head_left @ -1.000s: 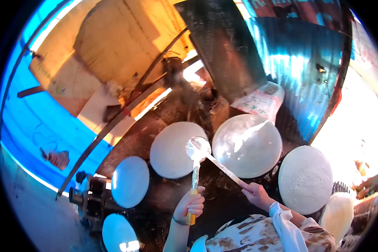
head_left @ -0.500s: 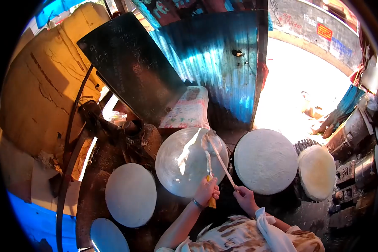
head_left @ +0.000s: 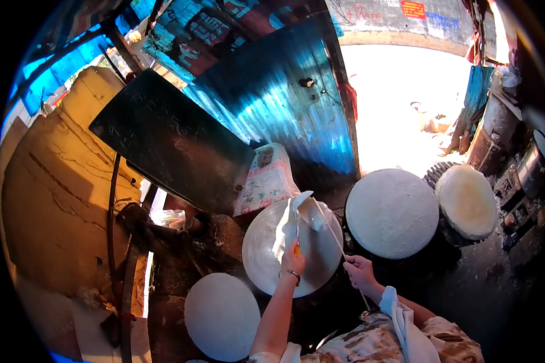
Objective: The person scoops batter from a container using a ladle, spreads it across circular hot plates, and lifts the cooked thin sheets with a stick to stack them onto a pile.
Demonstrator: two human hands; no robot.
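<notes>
My left hand (head_left: 292,263) is closed on a yellow-handled tool (head_left: 297,249) with a narrow blade, held over a round, pale metal pan (head_left: 266,257). My right hand (head_left: 360,272) grips a long thin stick (head_left: 333,235), which slants up and left across that pan, its near end sticking out below the fist. Where blade and stick come close, a white flap (head_left: 302,199) and a pale, see-through patch show near the pan's far rim; whether this is a ladle or a thin sheet, I cannot tell.
Other white-topped rounds stand to the lower left (head_left: 222,316) and right (head_left: 392,213), with a yellowish one (head_left: 466,201) farther right. Beyond the pan lie a printed sack (head_left: 267,178) and a leaning dark board (head_left: 172,136). Corrugated sheet metal (head_left: 284,103) closes the back.
My view has shifted, so the pans sit lower and farther right. The yellow-handled tool now points more upright, and a white flap shows at its tip.
</notes>
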